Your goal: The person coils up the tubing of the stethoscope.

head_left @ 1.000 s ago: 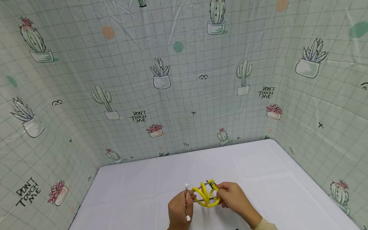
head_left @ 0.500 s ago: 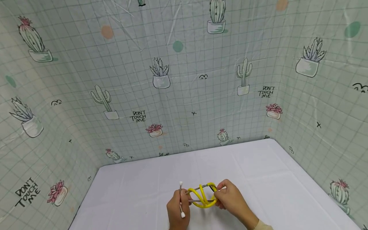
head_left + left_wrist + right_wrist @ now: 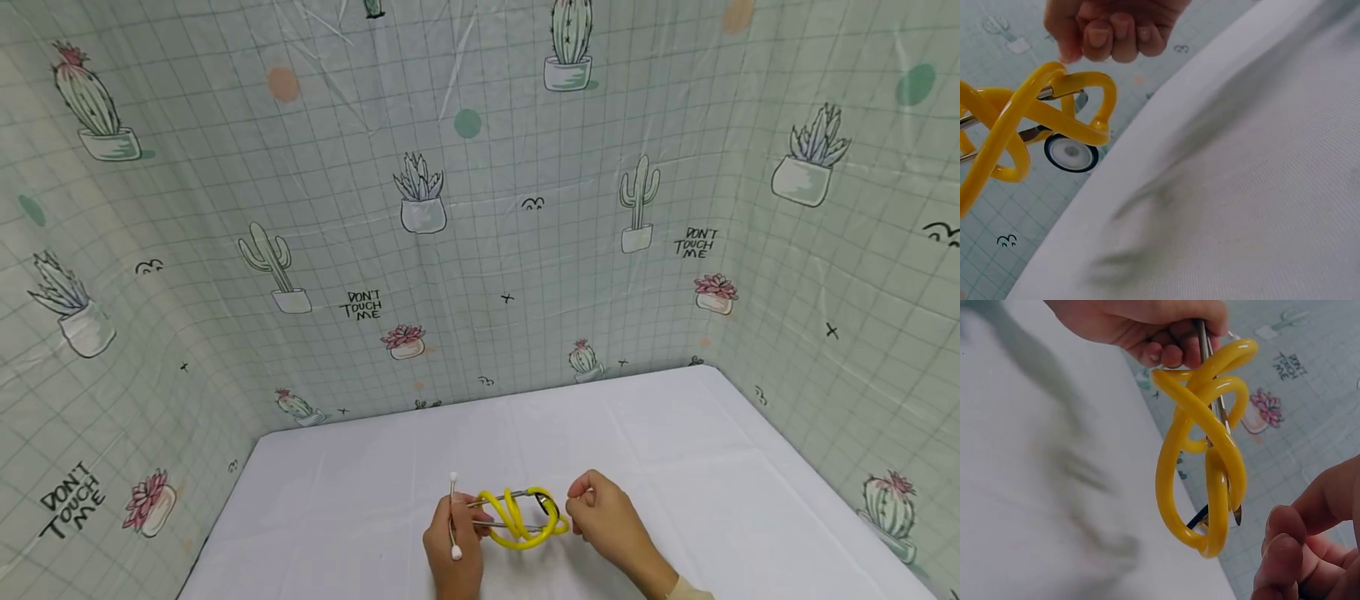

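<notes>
A stethoscope [image 3: 516, 523] hangs over the white table, its yellow tubing [image 3: 1013, 115] wound in loops about the metal ear tubes [image 3: 1221, 409]. My left hand [image 3: 456, 533] grips it by the metal part, with white ear tips [image 3: 453, 477] sticking out above and below the fist. At the far end of the loops shows the round chest piece [image 3: 1071, 152], dark-rimmed with a pale face. My right hand [image 3: 607, 521] is just right of the bundle, fingers curled and nothing between them. In the right wrist view, a gap separates these fingers [image 3: 1282, 550] from the tubing.
A white cloth covers the table [image 3: 360, 492]. Behind it and along both sides hangs a grid-patterned curtain [image 3: 480, 258] printed with cacti and lettering. A pale sleeve [image 3: 688, 590] covers my right wrist.
My left hand has moved left with the stethoscope. My right hand, which was holding the looped end of the tubing, has let go and now sits apart from it.
</notes>
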Action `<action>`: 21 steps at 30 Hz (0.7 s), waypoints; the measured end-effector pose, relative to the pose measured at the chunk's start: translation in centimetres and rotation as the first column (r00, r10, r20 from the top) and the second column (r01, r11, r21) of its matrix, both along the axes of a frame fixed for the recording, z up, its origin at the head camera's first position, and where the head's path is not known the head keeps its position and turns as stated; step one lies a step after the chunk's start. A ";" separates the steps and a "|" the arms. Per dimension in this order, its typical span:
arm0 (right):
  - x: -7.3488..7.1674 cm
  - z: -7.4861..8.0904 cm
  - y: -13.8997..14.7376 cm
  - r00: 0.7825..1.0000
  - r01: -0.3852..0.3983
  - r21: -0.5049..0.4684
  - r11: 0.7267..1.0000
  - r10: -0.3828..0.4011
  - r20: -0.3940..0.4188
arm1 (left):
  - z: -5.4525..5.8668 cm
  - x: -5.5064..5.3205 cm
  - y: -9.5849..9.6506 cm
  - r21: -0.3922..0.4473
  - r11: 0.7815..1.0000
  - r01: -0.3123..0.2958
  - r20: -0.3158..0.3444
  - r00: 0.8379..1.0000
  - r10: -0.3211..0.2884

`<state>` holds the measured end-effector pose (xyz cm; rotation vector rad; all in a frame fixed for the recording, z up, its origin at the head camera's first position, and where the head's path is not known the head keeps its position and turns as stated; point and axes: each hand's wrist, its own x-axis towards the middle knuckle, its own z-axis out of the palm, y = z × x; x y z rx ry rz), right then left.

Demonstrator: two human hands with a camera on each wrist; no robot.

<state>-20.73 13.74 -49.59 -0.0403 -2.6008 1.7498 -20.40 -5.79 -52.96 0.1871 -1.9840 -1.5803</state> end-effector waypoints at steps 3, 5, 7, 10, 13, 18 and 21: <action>0.1 -0.1 -0.1 1.000 -0.009 -0.008 1.000 0.009 0.000 | 0.0 0.0 -0.1 0.022 1.000 -0.012 -0.007 1.000 0.012; 0.1 -0.2 -0.1 1.000 -0.016 -0.019 1.000 0.016 -0.002 | 0.0 -0.1 0.0 0.027 0.999 -0.025 -0.023 0.999 0.026; 0.1 -0.3 -0.2 1.000 -0.023 -0.027 0.999 0.023 -0.001 | 0.1 -0.2 0.0 0.022 0.999 -0.038 -0.035 0.999 0.038; 0.0 -0.4 -0.3 1.000 -0.029 -0.031 0.999 0.029 0.006 | 0.2 -0.2 0.0 0.010 0.999 -0.042 -0.041 0.998 0.043; 0.0 -0.5 -0.3 1.000 -0.027 -0.021 0.999 0.027 0.007 | 0.4 -0.2 0.0 0.011 0.999 -0.033 -0.047 0.998 0.034; 0.0 -0.8 -0.3 1.000 -0.009 -0.013 1.000 0.009 0.024 | 0.6 -0.2 0.0 0.019 1.000 -0.020 -0.047 0.999 0.021; 0.0 -1.0 -0.3 0.998 0.002 -0.021 1.000 -0.001 0.056 | 0.7 -0.2 -0.1 0.025 0.999 -0.021 -0.037 0.999 0.022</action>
